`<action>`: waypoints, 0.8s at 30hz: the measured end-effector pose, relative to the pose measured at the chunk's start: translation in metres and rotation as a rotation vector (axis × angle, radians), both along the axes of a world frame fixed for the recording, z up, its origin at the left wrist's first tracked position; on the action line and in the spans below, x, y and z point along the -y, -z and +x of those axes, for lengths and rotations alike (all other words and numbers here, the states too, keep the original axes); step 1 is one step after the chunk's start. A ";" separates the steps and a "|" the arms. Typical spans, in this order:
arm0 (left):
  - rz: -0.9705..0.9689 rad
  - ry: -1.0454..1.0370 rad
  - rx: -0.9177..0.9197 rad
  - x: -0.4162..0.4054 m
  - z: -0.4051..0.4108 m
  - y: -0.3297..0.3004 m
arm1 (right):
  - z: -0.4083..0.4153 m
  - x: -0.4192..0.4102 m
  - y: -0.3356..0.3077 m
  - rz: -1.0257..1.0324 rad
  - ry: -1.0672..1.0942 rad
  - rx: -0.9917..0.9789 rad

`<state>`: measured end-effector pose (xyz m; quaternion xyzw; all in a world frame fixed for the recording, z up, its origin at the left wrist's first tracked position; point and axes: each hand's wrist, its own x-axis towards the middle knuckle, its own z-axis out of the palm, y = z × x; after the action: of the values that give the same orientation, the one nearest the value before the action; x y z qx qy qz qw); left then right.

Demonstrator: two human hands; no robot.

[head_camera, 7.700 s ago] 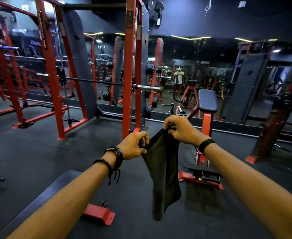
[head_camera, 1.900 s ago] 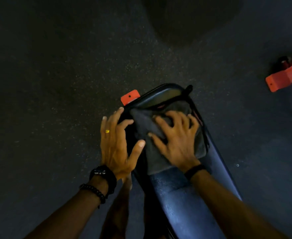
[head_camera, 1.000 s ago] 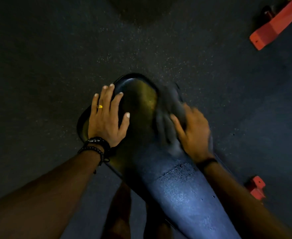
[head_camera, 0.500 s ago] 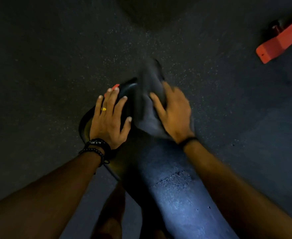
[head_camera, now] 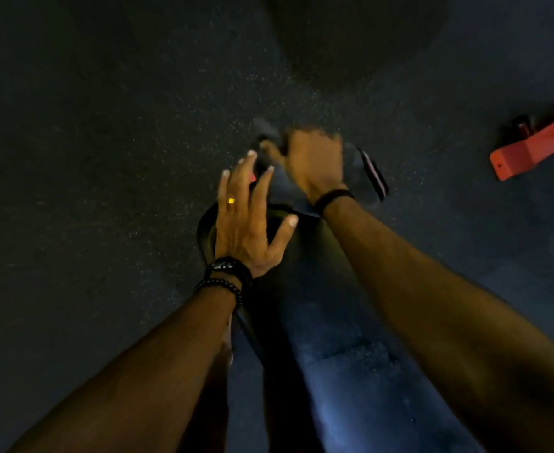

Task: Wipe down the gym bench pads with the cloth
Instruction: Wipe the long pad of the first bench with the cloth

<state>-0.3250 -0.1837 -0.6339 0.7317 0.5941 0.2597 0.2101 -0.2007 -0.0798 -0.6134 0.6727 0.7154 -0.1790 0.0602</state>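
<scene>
Dark gym floor (head_camera: 105,158), bench pad (head_camera: 350,371) running away lengthwise, left hand (head_camera: 246,223) flat on it (fingers spread), right hand (head_camera: 311,165) clutching cloth (head_camera: 354,165).

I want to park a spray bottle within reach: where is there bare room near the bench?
Bare floor lies left of the left hand, and between the bench pad and the red frame foot. The pad's far end is crowded: the right hand works the blurred cloth there.

A dark padded gym bench (head_camera: 360,380) runs from the lower centre of the frame up to the middle, standing on speckled black rubber flooring (head_camera: 105,142). A red steel foot (head_camera: 530,152) rests on the floor at the right edge.
</scene>
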 end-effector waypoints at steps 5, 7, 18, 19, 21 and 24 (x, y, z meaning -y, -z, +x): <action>0.111 -0.469 0.351 0.027 -0.057 -0.021 | -0.117 0.058 -0.004 -0.160 -0.564 0.048; 0.087 -0.401 0.321 0.046 -0.089 -0.025 | -0.135 0.110 0.005 -0.095 -0.745 0.072; -0.096 0.022 0.198 0.050 -0.076 -0.046 | 0.022 0.345 -0.009 0.082 -0.583 -0.074; -0.089 0.042 0.193 0.049 -0.070 -0.047 | 0.025 0.344 -0.009 0.090 -0.509 -0.083; -0.073 0.100 0.174 0.046 -0.060 -0.049 | 0.025 0.309 -0.006 0.178 -0.285 -0.044; -0.079 0.194 0.124 0.041 -0.048 -0.047 | 0.037 0.205 0.001 0.315 0.299 0.049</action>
<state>-0.3732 -0.2244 -0.5866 0.7594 0.5162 0.2597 0.2991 -0.1635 -0.2845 -0.6146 0.7765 0.6253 -0.0552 -0.0556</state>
